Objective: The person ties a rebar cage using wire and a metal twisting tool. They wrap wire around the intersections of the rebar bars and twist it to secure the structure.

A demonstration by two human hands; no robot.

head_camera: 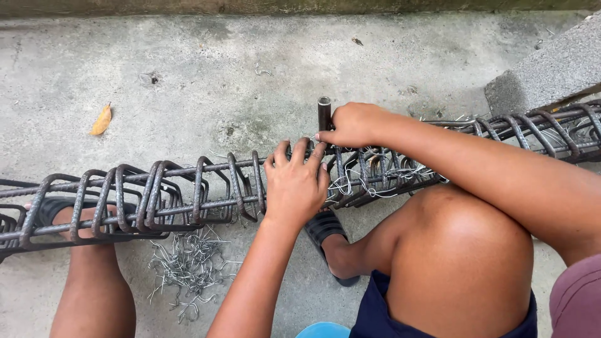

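Long rusty steel rebar cage (188,194) runs left-right across the knees; left hand (295,184) clamps its top bar, right hand (350,124) just beyond grips the dark upright metal tool (324,112).

By my rust-brown rebar cage (188,194): silvery tie wires (188,266) beneath, orange-yellow leaf (101,119) above, grey mottled concrete floor (206,81).

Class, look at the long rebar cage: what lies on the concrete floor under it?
Under the rebar cage lies a loose pile of short bent tie wires on the concrete floor. A black sandal also shows there. The left hand covers what lies directly beneath it.
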